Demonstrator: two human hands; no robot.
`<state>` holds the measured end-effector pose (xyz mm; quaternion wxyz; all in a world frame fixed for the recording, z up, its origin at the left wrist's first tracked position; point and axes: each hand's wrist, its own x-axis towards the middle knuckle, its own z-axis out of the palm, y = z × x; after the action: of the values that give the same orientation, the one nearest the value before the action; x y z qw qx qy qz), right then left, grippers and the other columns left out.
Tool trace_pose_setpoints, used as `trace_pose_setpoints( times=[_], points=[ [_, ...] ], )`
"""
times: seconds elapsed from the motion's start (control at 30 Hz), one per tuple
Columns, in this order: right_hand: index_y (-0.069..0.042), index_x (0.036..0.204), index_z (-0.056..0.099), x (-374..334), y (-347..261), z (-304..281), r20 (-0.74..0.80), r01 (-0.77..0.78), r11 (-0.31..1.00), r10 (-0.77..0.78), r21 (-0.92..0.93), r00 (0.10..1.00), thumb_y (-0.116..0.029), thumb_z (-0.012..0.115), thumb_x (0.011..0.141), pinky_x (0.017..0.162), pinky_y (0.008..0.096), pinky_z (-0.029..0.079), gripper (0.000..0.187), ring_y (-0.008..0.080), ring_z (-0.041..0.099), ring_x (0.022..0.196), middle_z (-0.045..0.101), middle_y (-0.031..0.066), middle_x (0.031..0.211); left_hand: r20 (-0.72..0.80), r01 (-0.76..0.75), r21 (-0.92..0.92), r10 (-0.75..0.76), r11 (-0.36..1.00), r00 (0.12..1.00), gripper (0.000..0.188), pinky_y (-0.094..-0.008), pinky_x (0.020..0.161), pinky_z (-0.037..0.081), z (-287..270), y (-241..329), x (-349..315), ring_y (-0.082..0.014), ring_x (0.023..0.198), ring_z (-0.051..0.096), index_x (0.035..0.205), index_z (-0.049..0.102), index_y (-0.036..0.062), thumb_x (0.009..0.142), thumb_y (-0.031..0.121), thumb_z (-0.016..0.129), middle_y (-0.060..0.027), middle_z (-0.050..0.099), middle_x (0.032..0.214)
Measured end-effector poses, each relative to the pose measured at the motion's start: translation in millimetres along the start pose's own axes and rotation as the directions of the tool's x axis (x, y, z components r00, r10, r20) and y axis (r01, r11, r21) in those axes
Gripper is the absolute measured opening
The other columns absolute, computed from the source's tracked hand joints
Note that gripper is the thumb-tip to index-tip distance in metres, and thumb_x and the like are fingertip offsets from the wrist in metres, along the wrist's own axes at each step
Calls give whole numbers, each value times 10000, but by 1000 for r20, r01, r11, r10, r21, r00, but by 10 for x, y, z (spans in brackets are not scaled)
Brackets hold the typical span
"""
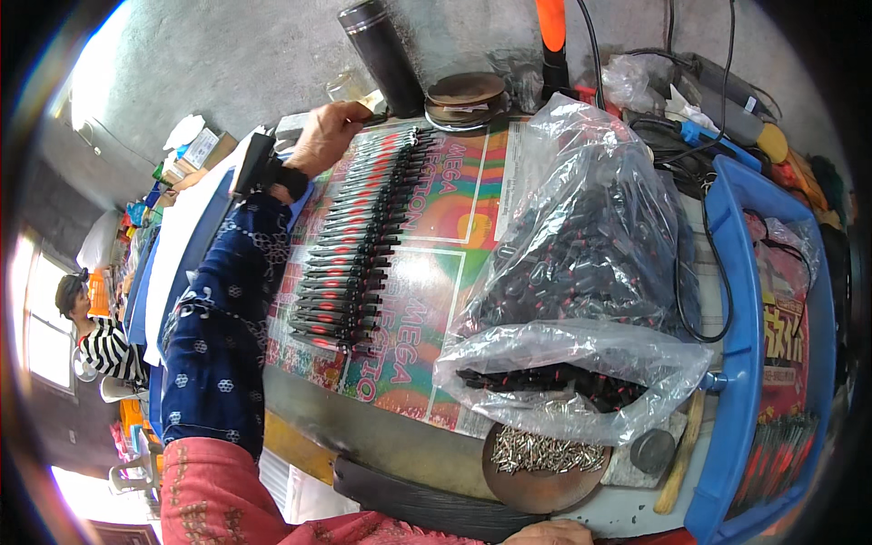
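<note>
My left hand [324,138] reaches to the far end of the table, its fingers closed on a small dark piece [376,119] whose kind I cannot make out. Just right of that arm runs a long row of slim black pieces with red middles [350,238], laid side by side on a colourful printed sheet [427,300]. Only the back of my right hand [549,532] shows, at the lower edge; its fingers are hidden. Beyond it sits a round brown dish [518,495] heaped with small metal pins [549,450].
A clear plastic bag [581,145] full of black parts stands right of the row. A blue tray [740,363], a wooden handle [679,454] and a round dark block [652,450] lie farther right. A black flask [381,54] stands by the wall. Another person [104,341] is far left.
</note>
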<state>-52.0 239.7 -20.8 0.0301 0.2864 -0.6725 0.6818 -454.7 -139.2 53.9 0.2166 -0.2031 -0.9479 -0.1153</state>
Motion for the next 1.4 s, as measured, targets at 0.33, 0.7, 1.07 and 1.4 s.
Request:
trace_pose_setpoints(
  times=[0.33, 0.7, 1.07, 1.4],
  points=[
    [-39, 980, 679, -114, 88, -60, 104, -77, 994, 68, 81, 992, -77, 762, 788, 554, 346, 526, 213, 260, 700, 680, 701, 122, 808, 57, -8, -48, 11, 999, 998, 223, -367, 834, 528, 567, 23, 88, -296, 910, 691, 1066, 698, 18, 869, 85, 618, -157, 719, 990],
    [-39, 973, 679, -51, 69, -56, 42, -69, 993, 65, 97, 997, -65, 759, 787, 554, 345, 526, 204, 258, 700, 679, 700, 121, 805, -48, -11, -117, 6, 993, 999, 223, -382, 855, 524, 778, -159, 40, -326, 952, 686, 1072, 701, 34, 869, 73, 618, -173, 713, 993],
    [-38, 967, 681, -34, 76, -61, 22, -64, 994, 62, 90, 998, -57, 757, 787, 555, 344, 526, 196, 259, 700, 678, 699, 120, 802, -85, -8, -130, -3, 992, 996, 226, -383, 877, 520, 843, -241, 25, -327, 990, 674, 1077, 706, 51, 866, 54, 625, -166, 708, 1031],
    [-38, 962, 682, 11, 35, -61, -2, -54, 995, 55, 79, 999, -50, 754, 787, 555, 343, 526, 189, 259, 699, 677, 698, 120, 800, -69, 14, -99, -21, 995, 997, 276, -350, 954, 491, 811, -190, -42, -263, 1068, 663, 1175, 675, 52, 902, 76, 639, -144, 707, 1112]
  ],
)
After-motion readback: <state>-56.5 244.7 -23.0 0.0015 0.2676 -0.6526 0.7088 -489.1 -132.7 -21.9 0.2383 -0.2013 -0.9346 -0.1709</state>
